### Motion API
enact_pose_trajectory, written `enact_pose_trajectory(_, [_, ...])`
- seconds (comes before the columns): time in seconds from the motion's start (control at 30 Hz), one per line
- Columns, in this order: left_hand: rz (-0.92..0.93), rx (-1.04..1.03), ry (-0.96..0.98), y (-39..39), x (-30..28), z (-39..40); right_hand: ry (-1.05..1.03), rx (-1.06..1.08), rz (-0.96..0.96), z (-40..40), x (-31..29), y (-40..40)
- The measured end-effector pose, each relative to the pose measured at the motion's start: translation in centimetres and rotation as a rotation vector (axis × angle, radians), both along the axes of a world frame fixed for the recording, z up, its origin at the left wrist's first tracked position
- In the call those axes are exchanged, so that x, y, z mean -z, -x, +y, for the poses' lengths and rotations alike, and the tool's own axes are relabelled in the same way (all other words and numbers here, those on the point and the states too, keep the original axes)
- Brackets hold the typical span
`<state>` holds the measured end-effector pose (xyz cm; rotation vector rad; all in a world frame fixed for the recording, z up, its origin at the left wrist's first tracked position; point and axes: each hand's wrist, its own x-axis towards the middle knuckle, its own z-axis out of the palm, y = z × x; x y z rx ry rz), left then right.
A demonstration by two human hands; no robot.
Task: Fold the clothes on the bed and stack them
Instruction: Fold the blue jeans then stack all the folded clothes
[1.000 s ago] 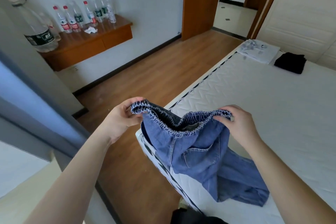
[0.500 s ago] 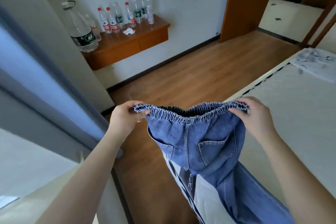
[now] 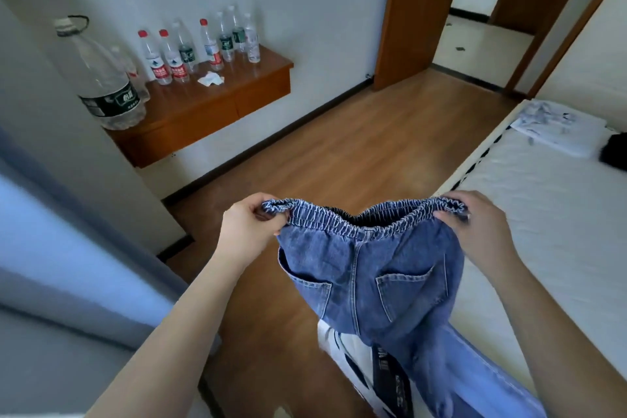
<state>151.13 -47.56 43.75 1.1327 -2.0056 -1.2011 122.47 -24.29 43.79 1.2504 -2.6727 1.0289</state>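
Note:
Blue jeans with an elastic waistband hang in the air in front of me, back pockets facing me, legs trailing down to the lower right over the bed's corner. My left hand pinches the waistband's left end and my right hand pinches its right end, stretching it level. The white quilted bed lies on the right. At its far end rest a folded white patterned garment and, beside it at the frame edge, a black garment.
A wall-mounted wooden shelf at the upper left carries several water bottles, a large bottle and a crumpled tissue. Wooden floor runs between shelf and bed. An open wooden door stands at the back. A grey-blue panel fills the left edge.
Both hands have raised the jeans off the mattress and pulled the waistband wider and level. The view has swung left and then partly back, so the far garments show again.

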Motion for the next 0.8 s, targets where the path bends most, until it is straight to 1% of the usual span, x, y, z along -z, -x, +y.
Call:
enact_pose_trajectory(0.13, [-0.049,0.111,0.019,1.2,-0.2,-4.8,-0.029,0.119,-0.033,-2.3,-0.4,-1.8])
enact_pose_trajectory(0.3, [-0.039,0.277,0.093,5.0,-1.0,-8.0,-0.017,0.265,-0.062,-1.5,-1.0,-2.8])
enact_pose_trajectory(0.5, [-0.023,0.491,0.099,12.2,-1.4,-9.8,0.02,0.453,-0.076,-0.2,-0.8,-0.5])
enact_pose_trajectory(0.6, [-0.02,0.554,0.093,15.9,-1.0,-11.1,0.032,0.534,-0.064,-0.6,0.1,1.3])
enact_pose_trajectory(0.7, [-0.077,0.582,0.068,18.9,-0.5,-12.9,0.036,0.572,-0.083,-2.0,0.8,3.2])
enact_pose_trajectory(0.8, [-0.137,0.621,0.083,21.4,-0.3,-15.0,0.011,0.589,-0.105,-3.4,1.2,5.0])
